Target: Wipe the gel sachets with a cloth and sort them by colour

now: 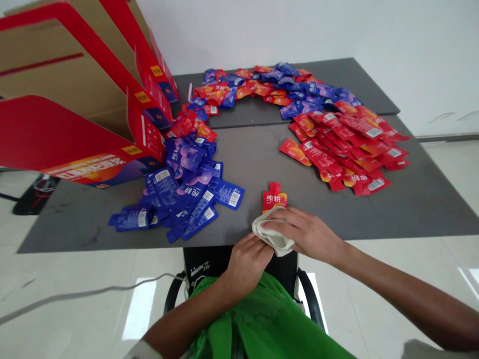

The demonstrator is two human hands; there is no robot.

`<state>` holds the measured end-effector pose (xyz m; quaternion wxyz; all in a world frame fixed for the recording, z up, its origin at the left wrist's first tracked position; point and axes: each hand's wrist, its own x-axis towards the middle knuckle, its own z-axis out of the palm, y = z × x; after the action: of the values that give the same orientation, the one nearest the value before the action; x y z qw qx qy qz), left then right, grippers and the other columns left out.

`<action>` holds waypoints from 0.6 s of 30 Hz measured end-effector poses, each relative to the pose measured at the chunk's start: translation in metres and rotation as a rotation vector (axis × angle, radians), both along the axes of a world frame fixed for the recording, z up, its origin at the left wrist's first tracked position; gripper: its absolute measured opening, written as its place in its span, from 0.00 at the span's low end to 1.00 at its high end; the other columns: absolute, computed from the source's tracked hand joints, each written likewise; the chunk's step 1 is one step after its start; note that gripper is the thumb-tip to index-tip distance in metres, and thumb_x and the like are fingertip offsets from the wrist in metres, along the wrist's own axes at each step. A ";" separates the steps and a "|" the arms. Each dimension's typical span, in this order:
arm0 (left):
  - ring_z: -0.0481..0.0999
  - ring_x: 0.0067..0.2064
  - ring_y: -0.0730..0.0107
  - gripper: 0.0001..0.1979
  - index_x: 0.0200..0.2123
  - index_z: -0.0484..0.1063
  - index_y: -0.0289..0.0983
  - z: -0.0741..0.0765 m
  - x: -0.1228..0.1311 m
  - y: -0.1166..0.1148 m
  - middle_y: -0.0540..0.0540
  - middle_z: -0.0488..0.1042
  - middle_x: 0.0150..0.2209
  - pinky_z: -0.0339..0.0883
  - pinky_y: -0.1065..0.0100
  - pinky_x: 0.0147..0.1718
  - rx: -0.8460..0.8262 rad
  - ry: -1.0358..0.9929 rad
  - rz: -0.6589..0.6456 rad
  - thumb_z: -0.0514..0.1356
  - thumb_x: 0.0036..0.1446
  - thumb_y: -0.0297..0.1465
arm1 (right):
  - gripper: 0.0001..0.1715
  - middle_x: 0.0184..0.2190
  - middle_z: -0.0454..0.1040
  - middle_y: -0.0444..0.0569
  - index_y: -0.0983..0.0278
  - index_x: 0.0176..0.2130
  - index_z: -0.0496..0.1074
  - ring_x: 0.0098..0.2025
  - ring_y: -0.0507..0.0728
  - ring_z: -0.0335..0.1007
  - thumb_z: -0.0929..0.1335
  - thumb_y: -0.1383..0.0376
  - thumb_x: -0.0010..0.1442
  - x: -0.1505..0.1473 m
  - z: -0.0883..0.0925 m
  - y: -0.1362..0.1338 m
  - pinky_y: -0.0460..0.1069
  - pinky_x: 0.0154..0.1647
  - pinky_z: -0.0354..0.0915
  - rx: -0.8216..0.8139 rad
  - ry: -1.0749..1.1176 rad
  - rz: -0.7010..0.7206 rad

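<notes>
A red sachet (274, 197) with an orange picture and white lettering is near the front edge of the grey table, its narrow spout pointing away from me. A folded white cloth (275, 234) covers its lower part. My right hand (310, 233) is closed on the cloth and presses it over the sachet. My left hand (247, 262) is at the table edge, its curled fingertips against the cloth's lower left side. What those fingertips pinch is hidden. Blue sachets (187, 194) lie in a loose heap to the left, red sachets (348, 144) in a pile to the right.
Two open red cartons (108, 164) stand at the left of the table (250, 149). Mixed red and blue sachets (258, 87) form an arc along the back, near the white wall. A black chair (316, 294) is under me, and a grey cable (93, 290) crosses at the left.
</notes>
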<state>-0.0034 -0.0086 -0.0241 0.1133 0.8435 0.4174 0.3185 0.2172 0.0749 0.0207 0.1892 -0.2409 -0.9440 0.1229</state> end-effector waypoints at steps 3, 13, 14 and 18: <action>0.86 0.53 0.64 0.13 0.50 0.81 0.35 -0.002 -0.001 0.000 0.43 0.87 0.50 0.78 0.59 0.61 0.032 -0.005 -0.009 0.56 0.77 0.26 | 0.28 0.60 0.79 0.53 0.57 0.65 0.72 0.60 0.62 0.76 0.70 0.70 0.68 -0.001 -0.016 0.032 0.56 0.58 0.75 -0.013 -0.005 -0.082; 0.84 0.58 0.65 0.12 0.52 0.81 0.34 -0.006 -0.001 -0.001 0.44 0.86 0.53 0.77 0.60 0.64 0.035 -0.031 0.000 0.56 0.77 0.26 | 0.29 0.63 0.76 0.57 0.58 0.69 0.69 0.63 0.65 0.73 0.68 0.67 0.72 0.005 0.018 0.079 0.59 0.63 0.71 0.114 0.107 -0.264; 0.85 0.57 0.65 0.12 0.52 0.81 0.34 -0.004 0.000 0.000 0.44 0.86 0.53 0.77 0.60 0.64 0.037 -0.033 0.000 0.56 0.77 0.26 | 0.30 0.63 0.76 0.56 0.57 0.70 0.68 0.63 0.65 0.74 0.68 0.67 0.71 0.006 0.021 0.062 0.59 0.62 0.72 0.099 0.107 -0.234; 0.87 0.48 0.63 0.13 0.44 0.82 0.35 0.003 0.002 0.003 0.43 0.87 0.44 0.80 0.60 0.59 0.002 -0.016 -0.003 0.56 0.76 0.26 | 0.31 0.61 0.79 0.52 0.52 0.70 0.68 0.57 0.62 0.77 0.68 0.69 0.72 0.006 0.015 0.001 0.56 0.55 0.75 0.012 0.001 -0.082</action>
<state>-0.0018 -0.0060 -0.0206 0.1162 0.8418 0.4149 0.3253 0.2233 0.0763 0.0357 0.1962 -0.2782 -0.9339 0.1097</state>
